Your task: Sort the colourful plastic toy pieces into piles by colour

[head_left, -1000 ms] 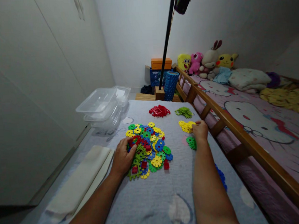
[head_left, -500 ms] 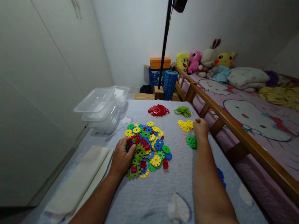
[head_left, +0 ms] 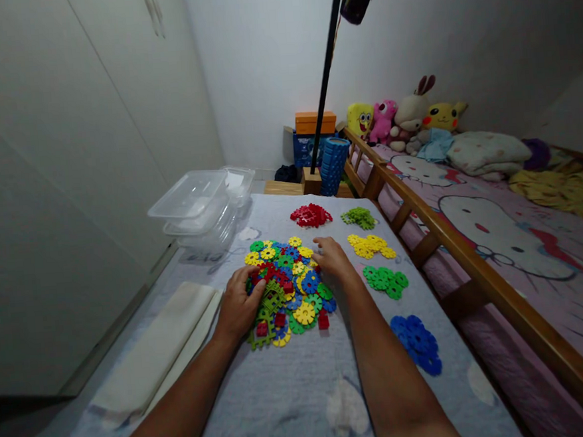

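Note:
A mixed heap of plastic snowflake discs (head_left: 305, 313) in yellow, green, blue and red lies mid-table, with olive-green lattice pieces (head_left: 272, 298) and small red square pieces (head_left: 323, 320) among them. My left hand (head_left: 238, 300) rests on the heap's left edge, fingers apart and partly over red pieces. At its upper right edge is my right hand (head_left: 330, 256), fingers loosely bent and apart, with no piece visible in it. Sorted piles line the right side: red (head_left: 311, 215), light green (head_left: 358, 218), yellow (head_left: 371, 245), green (head_left: 386, 281) and blue (head_left: 417, 344).
Stacked clear plastic containers (head_left: 190, 197) stand at the table's left, behind a folded cream cloth (head_left: 156, 351). A wooden bed rail (head_left: 454, 260) runs along the right edge. Beyond the far edge are a black pole (head_left: 323, 86) and a blue foam roller (head_left: 334, 167).
My right hand has moved left from the yellow pile to the mixed heap, uncovering the yellow, green and blue piles. My left hand stays on the heap.

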The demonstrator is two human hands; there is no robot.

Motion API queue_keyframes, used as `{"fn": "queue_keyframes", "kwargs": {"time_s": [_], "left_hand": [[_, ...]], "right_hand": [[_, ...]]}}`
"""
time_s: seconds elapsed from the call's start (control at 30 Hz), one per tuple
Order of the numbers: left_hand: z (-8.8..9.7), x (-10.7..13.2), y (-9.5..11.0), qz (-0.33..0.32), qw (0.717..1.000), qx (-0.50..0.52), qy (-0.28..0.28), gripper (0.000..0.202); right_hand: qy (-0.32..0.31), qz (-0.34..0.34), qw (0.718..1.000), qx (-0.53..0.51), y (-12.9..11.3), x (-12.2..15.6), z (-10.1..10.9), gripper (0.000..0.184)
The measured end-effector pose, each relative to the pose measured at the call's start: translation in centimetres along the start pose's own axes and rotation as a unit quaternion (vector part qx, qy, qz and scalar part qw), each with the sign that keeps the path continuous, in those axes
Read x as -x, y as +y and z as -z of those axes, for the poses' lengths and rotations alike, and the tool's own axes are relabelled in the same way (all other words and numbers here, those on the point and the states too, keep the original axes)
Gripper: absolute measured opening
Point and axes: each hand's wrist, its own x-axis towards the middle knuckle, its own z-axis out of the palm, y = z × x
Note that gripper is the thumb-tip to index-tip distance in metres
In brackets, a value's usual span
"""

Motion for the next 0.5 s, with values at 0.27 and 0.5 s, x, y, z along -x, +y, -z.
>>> {"fn": "queue_keyframes", "kwargs": {"time_s": [0.27, 0.5], "left_hand": [[-0.1, -0.1, -0.1, -0.006, 1.0, -0.003, -0.003, 0.033], [0.0, 0.0, 0.0, -0.004, 1.0, 0.0, -0.002, 0.033]], "right_hand": [[-0.05, 0.058, 0.996, 0.048, -0.1, -0.1, -1.5, 0.031], [-0.026, 0.056, 0.998, 0.01, -0.3, -0.1, -1.1, 0.024]]}}
